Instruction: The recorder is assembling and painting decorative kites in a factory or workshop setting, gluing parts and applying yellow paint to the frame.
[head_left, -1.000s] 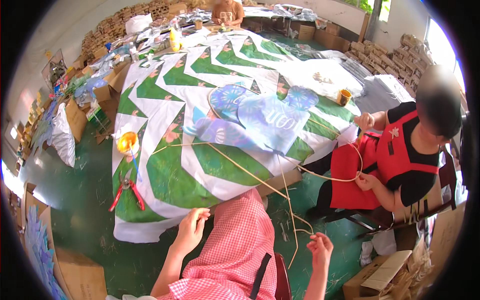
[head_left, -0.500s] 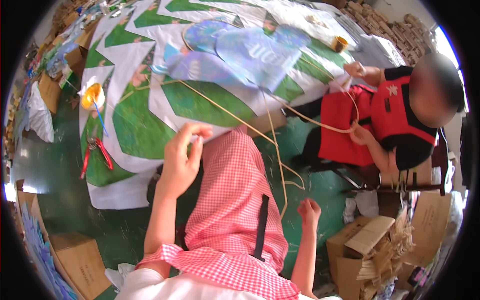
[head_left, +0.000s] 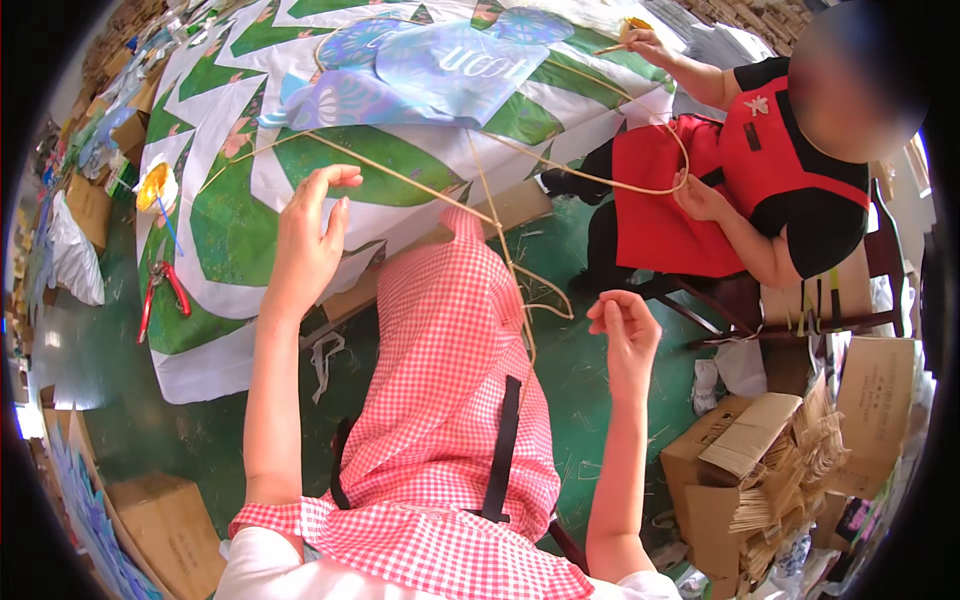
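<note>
My left hand [head_left: 312, 235] is raised beside the near table edge, its fingers loosely bent and the thumb apart; I see nothing in it. To the right of my lap, my right hand [head_left: 627, 335] hangs above the floor with fingers curled together, and whatever they may hold is too small to make out. Between my hands, thin pale strips [head_left: 507, 262] cross past the table edge and end in a small bent tip near my right hand. They run up to a blue and purple printed sheet [head_left: 450, 85] on the table.
A patterned cloth [head_left: 215, 345] covers the table. Red-handled pliers [head_left: 165, 290] and a cup of yellow stuff [head_left: 157, 188] lie at its left. At right, a seated co-worker in a red apron [head_left: 660, 230] holds a curved strip and a thin stick. Cardboard boxes [head_left: 705, 500] stand lower right.
My right hand has risen toward the strip ends. The view has shifted, so the table things sit higher and further left. The co-worker's far hand has moved to the yellow cup with a stick.
</note>
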